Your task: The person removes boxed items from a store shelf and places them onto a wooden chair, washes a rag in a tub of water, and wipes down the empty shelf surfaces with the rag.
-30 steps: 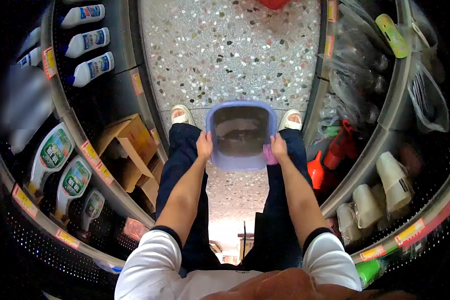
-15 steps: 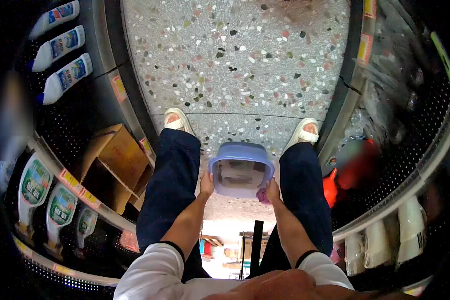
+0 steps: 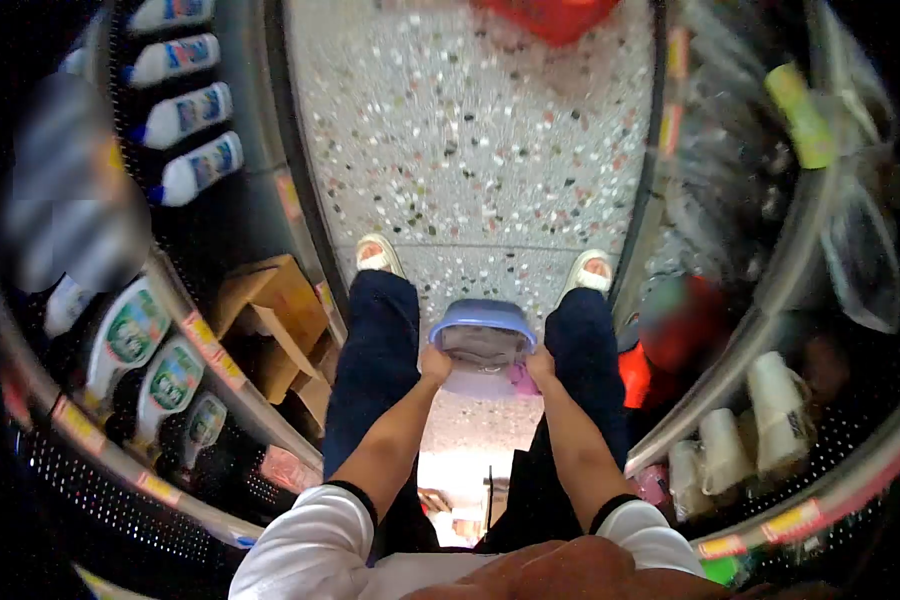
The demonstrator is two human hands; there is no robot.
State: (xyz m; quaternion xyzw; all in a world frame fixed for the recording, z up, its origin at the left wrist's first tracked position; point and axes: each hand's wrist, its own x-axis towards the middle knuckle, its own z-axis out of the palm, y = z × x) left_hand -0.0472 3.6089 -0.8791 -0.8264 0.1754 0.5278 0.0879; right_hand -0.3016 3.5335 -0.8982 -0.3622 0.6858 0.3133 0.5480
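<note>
Between my knees, a blue-purple plastic basin (image 3: 483,310) holds murky grey water (image 3: 478,348). My left hand (image 3: 435,365) is closed on the basin's left rim. Opposite it, my right hand (image 3: 541,366) grips the right side of the rim. A crumpled pink-purple cloth (image 3: 521,378) hangs at the right hand, against the basin's side. The fingers under the rim are partly hidden.
Shelves flank the speckled floor (image 3: 470,190). White bottles (image 3: 190,115) and a torn cardboard box (image 3: 270,310) are at left; plastic-wrapped goods (image 3: 715,170), an orange-red object (image 3: 634,376) and white jugs (image 3: 775,410) at right. A red object (image 3: 555,15) lies ahead.
My view has shifted, bringing the red object into sight at the top and more of the shelves on both sides. Both hands still hold the basin, which appears slightly smaller and lower.
</note>
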